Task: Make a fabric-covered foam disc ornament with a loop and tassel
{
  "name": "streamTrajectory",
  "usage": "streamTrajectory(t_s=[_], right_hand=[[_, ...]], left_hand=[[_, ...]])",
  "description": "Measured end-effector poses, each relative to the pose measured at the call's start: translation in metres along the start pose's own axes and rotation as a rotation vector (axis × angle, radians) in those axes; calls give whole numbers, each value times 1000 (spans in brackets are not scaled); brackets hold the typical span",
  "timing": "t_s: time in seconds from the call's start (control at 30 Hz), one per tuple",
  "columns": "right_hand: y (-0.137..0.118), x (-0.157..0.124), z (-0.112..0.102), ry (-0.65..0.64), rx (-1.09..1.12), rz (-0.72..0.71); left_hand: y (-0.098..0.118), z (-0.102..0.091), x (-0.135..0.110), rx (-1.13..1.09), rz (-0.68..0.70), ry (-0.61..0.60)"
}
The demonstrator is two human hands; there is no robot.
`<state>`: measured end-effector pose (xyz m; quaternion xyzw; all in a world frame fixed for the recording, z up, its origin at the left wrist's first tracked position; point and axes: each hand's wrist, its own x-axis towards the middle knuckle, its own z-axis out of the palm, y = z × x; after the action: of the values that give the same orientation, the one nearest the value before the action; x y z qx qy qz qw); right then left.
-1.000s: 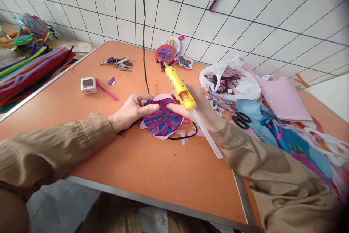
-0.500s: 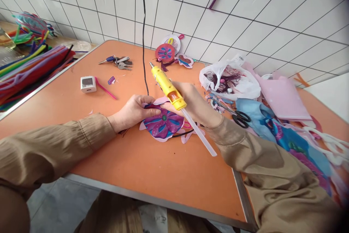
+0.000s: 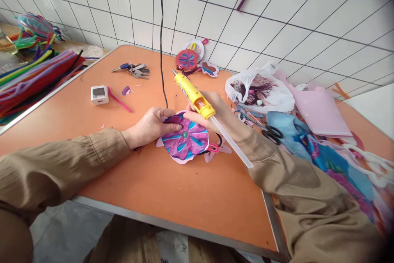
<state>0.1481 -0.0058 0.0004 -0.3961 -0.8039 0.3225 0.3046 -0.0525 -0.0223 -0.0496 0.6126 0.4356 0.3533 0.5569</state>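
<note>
My left hand (image 3: 154, 125) pinches the left edge of a round purple and blue fabric flower (image 3: 197, 140), its thumb lying on the front. A green bead marks the flower's centre, and pale pink scalloped backing shows around the rim. In my right hand (image 3: 223, 115) is a yellow hot glue gun (image 3: 193, 94), nozzle pointing up and away, with a long clear glue stick (image 3: 232, 142) jutting from its rear. The right index finger rests at the flower's upper edge. A pink loop (image 3: 213, 148) sticks out at the flower's right side, over a pink cut-out (image 3: 224, 148) on the table.
Keys (image 3: 138, 70) and a white charger block (image 3: 100, 95) lie on the orange table (image 3: 184, 209). Finished round ornaments (image 3: 186, 60) rest by the tiled wall. Rightward are a plastic bag (image 3: 277, 94), scissors (image 3: 272, 133) and fabric (image 3: 341, 164). Colourful pipe cleaners (image 3: 33, 82) fill the left.
The right hand and glue gun have shifted slightly right. More of the flower's upper right side and the pink loop now shows. The left hand stays in place.
</note>
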Motion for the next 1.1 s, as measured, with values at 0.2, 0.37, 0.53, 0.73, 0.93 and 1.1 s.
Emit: streamTrajectory(t_s=[0.2,0.37,0.53,0.73,0.93,1.1], right_hand=[[3,0,-2,-16,28,0],[1,1,-2,-71,-1,-28],[2,0,-2,-100,-37,-91],[7,-1,1,-71,-32,-81],[14,-1,6,10,85,-26],[17,-2,6,13,173,75]], left_hand=[[0,-1,0,48,37,-18],[7,-1,-3,-58,5,-74],[6,-1,-4,-96,15,-63],[6,-2,-5,-129,3,-69],[4,0,-3,-162,-56,-75],[0,0,-1,-124,-72,-81]])
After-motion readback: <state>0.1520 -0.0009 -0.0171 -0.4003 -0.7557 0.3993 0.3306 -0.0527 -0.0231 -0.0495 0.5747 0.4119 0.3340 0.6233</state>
